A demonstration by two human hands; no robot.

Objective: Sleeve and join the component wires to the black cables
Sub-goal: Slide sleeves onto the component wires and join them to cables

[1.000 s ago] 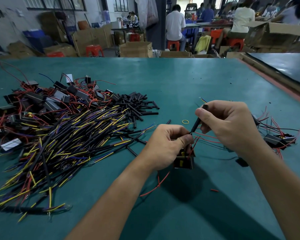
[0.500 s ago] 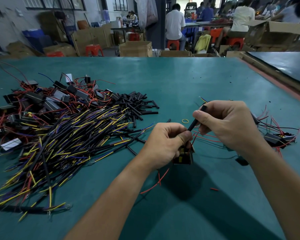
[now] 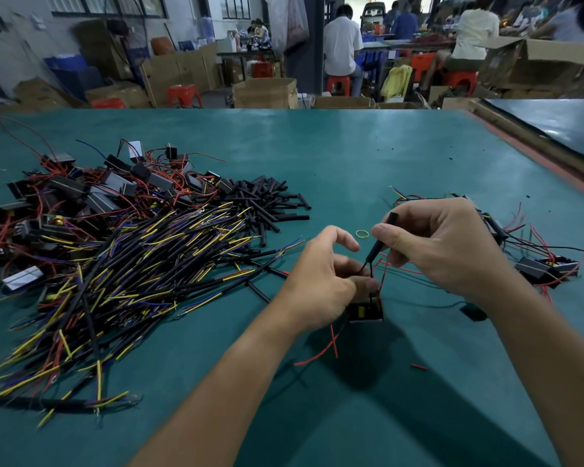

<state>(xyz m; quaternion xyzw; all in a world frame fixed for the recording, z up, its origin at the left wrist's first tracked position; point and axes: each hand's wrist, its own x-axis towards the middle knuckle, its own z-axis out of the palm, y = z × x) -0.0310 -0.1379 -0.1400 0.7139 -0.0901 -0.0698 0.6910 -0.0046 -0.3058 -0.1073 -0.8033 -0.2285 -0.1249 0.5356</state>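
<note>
Surface notes
Table top (image 3: 351, 146) smooth, faint sheen; black sleeve (image 3: 373, 252) matt plastic; red component wires (image 3: 319, 356) plastic-insulated; box (image 3: 263, 92) matt brown cardboard.

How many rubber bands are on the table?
1. The rubber band lies on the table just beyond the left hand, which holds the component, and the right hand, which pinches a sleeve. Others may hide under the cable pile.

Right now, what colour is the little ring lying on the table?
The ring is yellow; head view.
</note>
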